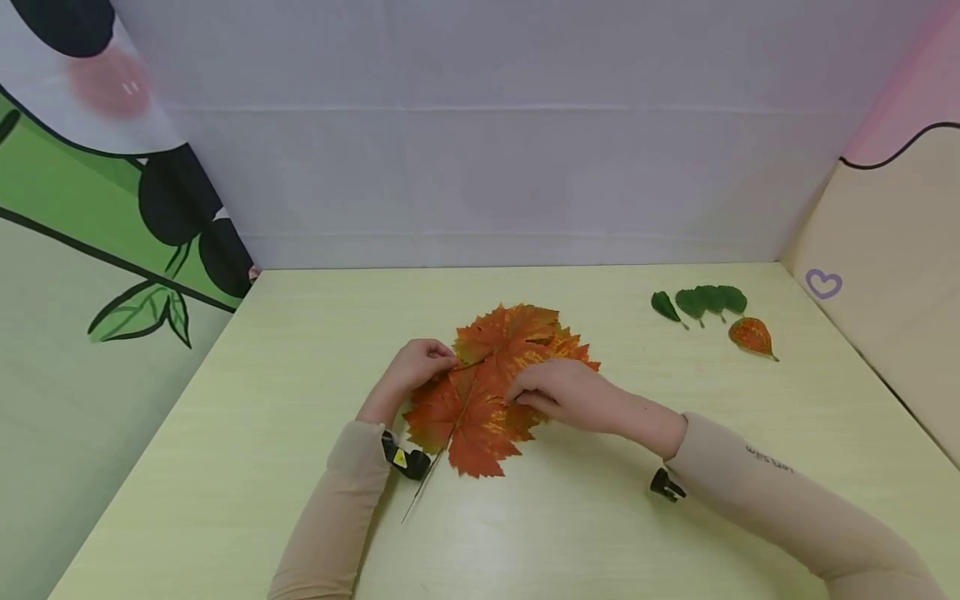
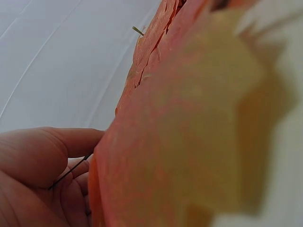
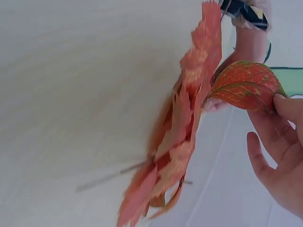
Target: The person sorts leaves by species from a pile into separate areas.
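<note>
A bundle of orange-red maple leaves [image 1: 468, 442] is near the middle of the table, its thin stems trailing toward the front edge. My left hand [image 1: 412, 367] holds the bundle at its left side, thumb and fingers closed around a thin dark stem [image 2: 71, 172]. Over the bundle's right part is my right hand [image 1: 570, 396]. In the right wrist view it pinches a small red leaf with green veins [image 3: 246, 85] between thumb and fingers, its far end close to the maple leaves and my left hand. The maple leaves overlap, hiding the ones beneath.
Several small green leaves [image 1: 690, 304] lie in a row at the table's back right, with an orange leaf [image 1: 752, 336] just in front of them. A pale backdrop [image 1: 510, 183] rises behind the table [image 1: 225, 467], and printed side panels flank it.
</note>
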Demonstrator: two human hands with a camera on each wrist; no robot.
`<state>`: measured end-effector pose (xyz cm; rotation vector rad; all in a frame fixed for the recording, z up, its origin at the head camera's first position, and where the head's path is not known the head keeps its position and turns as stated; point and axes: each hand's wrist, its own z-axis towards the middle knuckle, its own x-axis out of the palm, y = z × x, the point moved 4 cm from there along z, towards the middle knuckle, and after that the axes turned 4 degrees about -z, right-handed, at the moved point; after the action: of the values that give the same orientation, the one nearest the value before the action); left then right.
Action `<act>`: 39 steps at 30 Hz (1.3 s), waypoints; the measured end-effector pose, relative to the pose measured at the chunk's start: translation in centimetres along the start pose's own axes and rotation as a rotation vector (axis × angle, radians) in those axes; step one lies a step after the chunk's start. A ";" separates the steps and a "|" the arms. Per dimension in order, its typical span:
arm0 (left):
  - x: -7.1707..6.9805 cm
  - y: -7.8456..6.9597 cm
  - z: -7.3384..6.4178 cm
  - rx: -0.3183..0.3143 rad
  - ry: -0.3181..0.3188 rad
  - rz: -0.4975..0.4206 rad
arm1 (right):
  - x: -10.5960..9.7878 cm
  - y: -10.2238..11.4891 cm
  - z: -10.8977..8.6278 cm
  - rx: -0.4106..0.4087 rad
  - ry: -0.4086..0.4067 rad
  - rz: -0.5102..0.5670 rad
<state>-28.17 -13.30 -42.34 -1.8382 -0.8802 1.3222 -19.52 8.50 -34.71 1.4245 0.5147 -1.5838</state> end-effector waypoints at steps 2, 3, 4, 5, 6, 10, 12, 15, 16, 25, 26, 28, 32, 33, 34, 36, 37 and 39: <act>0.0 0.0 0.0 0.004 0.002 -0.004 | -0.7 -0.7 -0.6 0.037 -0.015 0.008; 0.0 0.0 0.0 0.003 0.004 -0.006 | -1.0 -1.1 -0.9 0.056 -0.024 0.009; 0.0 0.0 0.0 0.003 0.005 -0.009 | -1.3 -1.5 -1.2 0.082 -0.031 0.003; 0.0 0.0 0.0 0.001 0.006 -0.011 | -1.7 -1.9 -1.6 0.108 -0.041 0.001; 0.0 0.0 0.0 0.000 0.006 -0.011 | -2.0 -2.4 -1.9 0.141 -0.045 0.001; 0.0 0.1 0.0 -0.006 0.001 -0.008 | -3.2 -4.3 -3.2 0.268 -0.058 0.023; 0.0 0.1 0.1 -0.009 -0.002 -0.006 | -3.6 -5.4 -3.8 0.321 -0.063 0.044; 0.0 0.3 0.1 -0.015 -0.001 -0.015 | -4.1 -6.9 -4.7 0.374 -0.077 0.062; 0.1 0.3 0.1 -0.015 0.000 -0.016 | -4.2 -7.4 -5.0 0.391 -0.081 0.062; 0.1 0.3 0.2 -0.012 -0.001 -0.015 | -5.2 -11.0 -7.4 0.543 -0.085 0.034; 0.1 0.3 0.1 -0.013 -0.001 -0.018 | -5.3 -11.4 -7.7 0.558 -0.083 0.032; 0.1 0.3 0.1 -0.006 0.003 -0.017 | -5.3 -12.2 -8.2 0.587 -0.076 0.030; 0.0 0.2 0.1 -0.002 0.005 -0.029 | -5.7 -13.6 -9.4 0.631 -0.066 0.000; 0.0 0.2 0.1 -0.001 0.006 -0.029 | -5.8 -13.9 -9.7 0.641 -0.062 -0.007; 0.0 0.2 0.1 0.002 0.007 -0.028 | -5.9 -14.2 -10.0 0.651 -0.058 -0.016; 0.0 0.2 0.1 -0.002 0.005 -0.031 | -6.2 -14.7 -10.6 0.672 -0.047 -0.028; 0.0 0.2 0.1 -0.002 0.005 -0.030 | -6.3 -15.0 -10.9 0.679 -0.040 -0.031; 0.1 0.1 0.1 -0.005 0.006 -0.027 | -6.5 -15.5 -11.5 0.699 -0.030 -0.036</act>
<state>-28.20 -13.32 -42.49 -1.8267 -0.9032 1.2987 -26.65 27.57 -35.48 1.8950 -0.0559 -1.9091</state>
